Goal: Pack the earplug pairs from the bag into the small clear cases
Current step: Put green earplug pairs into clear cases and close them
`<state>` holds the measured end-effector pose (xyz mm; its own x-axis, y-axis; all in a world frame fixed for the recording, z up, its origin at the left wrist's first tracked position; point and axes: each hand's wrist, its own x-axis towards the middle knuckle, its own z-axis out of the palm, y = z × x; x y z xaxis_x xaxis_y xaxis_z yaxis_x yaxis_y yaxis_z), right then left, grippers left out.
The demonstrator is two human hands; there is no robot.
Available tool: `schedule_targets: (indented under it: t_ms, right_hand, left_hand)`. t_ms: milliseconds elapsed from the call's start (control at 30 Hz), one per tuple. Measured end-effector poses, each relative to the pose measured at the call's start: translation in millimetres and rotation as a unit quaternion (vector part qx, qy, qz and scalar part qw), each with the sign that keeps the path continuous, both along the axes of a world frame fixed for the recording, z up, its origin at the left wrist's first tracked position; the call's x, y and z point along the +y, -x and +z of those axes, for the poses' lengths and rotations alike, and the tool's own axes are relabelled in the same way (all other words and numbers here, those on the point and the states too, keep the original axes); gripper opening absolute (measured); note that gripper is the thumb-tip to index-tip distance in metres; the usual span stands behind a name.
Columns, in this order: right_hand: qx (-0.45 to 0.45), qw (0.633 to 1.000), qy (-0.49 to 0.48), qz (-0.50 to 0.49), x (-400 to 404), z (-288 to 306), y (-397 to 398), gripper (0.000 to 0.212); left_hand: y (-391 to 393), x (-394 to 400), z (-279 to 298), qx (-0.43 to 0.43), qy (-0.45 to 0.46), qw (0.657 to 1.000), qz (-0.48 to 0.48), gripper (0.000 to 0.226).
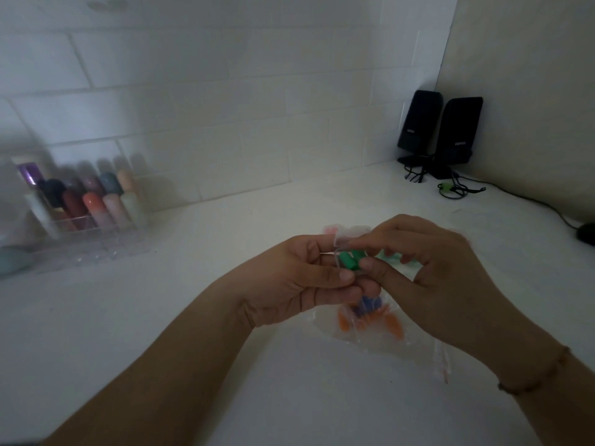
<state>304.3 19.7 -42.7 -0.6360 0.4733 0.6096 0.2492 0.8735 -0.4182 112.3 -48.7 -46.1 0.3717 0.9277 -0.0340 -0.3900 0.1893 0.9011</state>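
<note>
Both hands meet above the white table [225, 349]. The left hand [309, 281] pinches a small clear case [346, 252], lid tilted up, while the right hand [428, 268] pinches the green earplugs [349, 260] into it, their long axes slanting down-right. The bag [370, 326] of orange and blue plugs lies below.

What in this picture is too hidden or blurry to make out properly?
- Clear case, head view: the fingers of the left hand and right hand cover its edges, so whether its lid is shut is unclear.
- Green earplugs: number uncertain, partly behind fingers.
- Bag: the hands hide its top; its contents are blurred.
- Organizer at left: motion blur hides what the coloured tubes are.
- Speakers: logos too small to read.
</note>
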Motion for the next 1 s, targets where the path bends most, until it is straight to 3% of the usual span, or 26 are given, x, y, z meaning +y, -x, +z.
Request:
schedule_targets:
  t_ms: [433, 633, 767, 900, 1000]
  right_hand:
    - [-0.013, 0.999, 0.024, -0.021, 2, 1, -1, 0.013]
    - [-0.020, 0.999, 0.037, -0.008, 3, 2, 0, 0.011]
    - [0.018, 0.999, 0.046, -0.011, 3, 7, -4, 0.011]
    - [0.083, 0.992, 0.063, -0.072, 3, 11, -5, 0.012]
    - [0.077, 0.990, 0.076, -0.087, 5, 7, -4, 0.013]
  left_hand:
    - [-2, -1, -1, 0.048, -0.013, 0.999, 0.004, 0.047]
    - [-1, -1, -1, 0.017, -0.017, 1.000, 0.005, 0.050]
    - [-2, 1, 2, -0.008, -0.002, 1.000, 0.030, 0.043]
    - [-2, 2, 5, -0.071, 0.046, 0.994, 0.072, 0.051]
    - [-2, 3, 3, 0.006, 0.006, 0.994, 0.108, 0.035]
